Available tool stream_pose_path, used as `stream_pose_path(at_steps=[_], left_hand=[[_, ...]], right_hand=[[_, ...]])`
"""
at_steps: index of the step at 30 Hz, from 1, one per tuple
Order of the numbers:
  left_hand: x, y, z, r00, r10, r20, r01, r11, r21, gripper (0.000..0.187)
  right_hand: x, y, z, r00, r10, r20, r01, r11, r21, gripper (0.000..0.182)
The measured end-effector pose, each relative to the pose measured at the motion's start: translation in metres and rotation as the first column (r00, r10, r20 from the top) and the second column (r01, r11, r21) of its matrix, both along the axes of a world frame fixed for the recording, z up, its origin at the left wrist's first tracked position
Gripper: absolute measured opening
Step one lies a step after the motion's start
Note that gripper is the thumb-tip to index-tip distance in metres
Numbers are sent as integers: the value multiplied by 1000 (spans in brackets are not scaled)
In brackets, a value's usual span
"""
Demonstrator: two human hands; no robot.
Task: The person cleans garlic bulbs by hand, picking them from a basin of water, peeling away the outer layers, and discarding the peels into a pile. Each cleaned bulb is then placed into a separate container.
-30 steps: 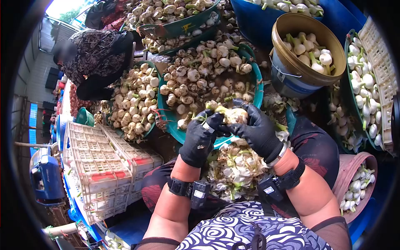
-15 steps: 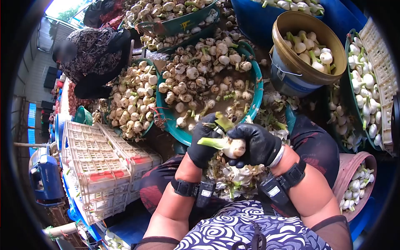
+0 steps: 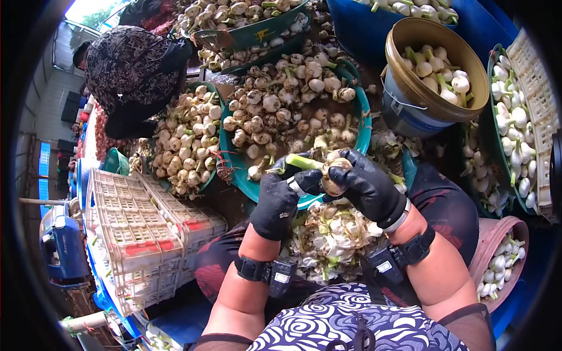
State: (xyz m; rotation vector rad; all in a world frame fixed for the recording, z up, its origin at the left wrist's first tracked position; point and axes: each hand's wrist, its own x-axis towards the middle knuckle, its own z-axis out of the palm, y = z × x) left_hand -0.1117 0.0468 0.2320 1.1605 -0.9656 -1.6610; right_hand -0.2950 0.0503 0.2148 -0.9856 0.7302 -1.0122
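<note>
Both my hands wear black gloves and meet over my lap. My right hand [image 3: 367, 186] grips a garlic bulb [image 3: 333, 175] with a green stalk pointing left. My left hand [image 3: 279, 198] pinches at the same bulb and holds a small blade between its fingers. Below the hands lies a heap of peeled skins and stalk trimmings [image 3: 331, 234] on my lap. Just beyond the hands stands a teal basin [image 3: 362, 120] full of unpeeled garlic.
A brown bucket [image 3: 436, 96] of peeled white bulbs stands at upper right. A green basin [image 3: 493, 126] with peeled bulbs is at far right, a pink basket [image 3: 490, 245] at lower right. White plastic crates [image 3: 137, 234] sit left. Another person [image 3: 132, 70] crouches at upper left.
My hands dropped toward my lap with the bulb, stalk pointing left, then rose again toward the teal basin's edge. The person at upper left bent further forward.
</note>
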Motion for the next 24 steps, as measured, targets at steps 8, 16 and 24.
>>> stream_pose_path(at_steps=[8,16,24], left_hand=[[5,4,7,998,-16,64,13,999,38,21],[7,4,14,836,-47,547,344,821,-456,26],[13,11,2,991,-48,-125,55,997,57,35]], right_hand=[[4,3,0,970,6,243,-88,941,326,31],[-4,11,13,796,199,572,-562,593,576,28],[-8,-2,7,934,166,316,-284,882,376,28]])
